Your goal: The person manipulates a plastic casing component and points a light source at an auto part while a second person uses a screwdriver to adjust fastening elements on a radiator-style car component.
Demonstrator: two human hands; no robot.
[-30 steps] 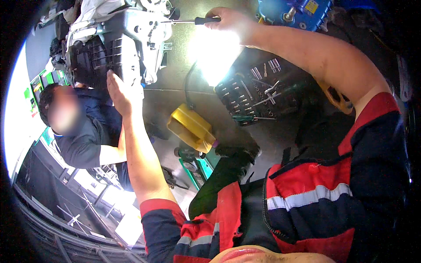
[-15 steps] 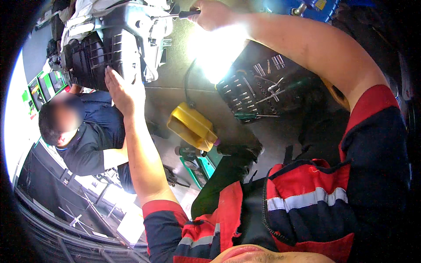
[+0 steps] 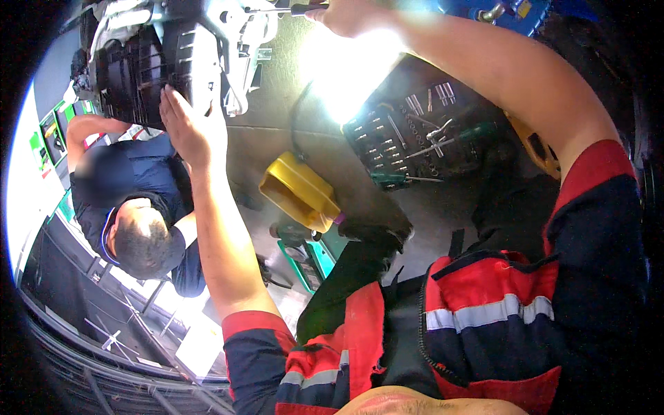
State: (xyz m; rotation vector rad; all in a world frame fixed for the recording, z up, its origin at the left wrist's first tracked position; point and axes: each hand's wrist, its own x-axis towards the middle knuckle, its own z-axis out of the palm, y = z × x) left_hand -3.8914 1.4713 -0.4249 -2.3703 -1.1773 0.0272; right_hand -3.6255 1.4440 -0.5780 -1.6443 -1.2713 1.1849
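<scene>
A black ribbed plastic housing (image 3: 181,61) with metal brackets about it hangs at the upper left. My left hand (image 3: 192,133) rests against its lower side, fingers stretched out and holding nothing. At the top edge my right hand (image 3: 351,16) is closed round the dark handle of a screwdriver (image 3: 304,10). Its thin shaft points left toward the metal part beside the housing; I cannot tell whether the tip touches. Strong glare just below my right hand washes out detail there.
A co-worker (image 3: 149,162) bends close at the left, one arm raised under the housing. Lower down lie a cut yellow jug (image 3: 297,190) and an opened socket set (image 3: 408,138) with several tools. A bright work lamp (image 3: 349,69) glows between, its cable running toward the jug.
The co-worker's head has dropped lower and an arm has come up to the housing. My left hand stays against the housing, and my right hand keeps the screwdriver. The whole view has shifted slightly.
</scene>
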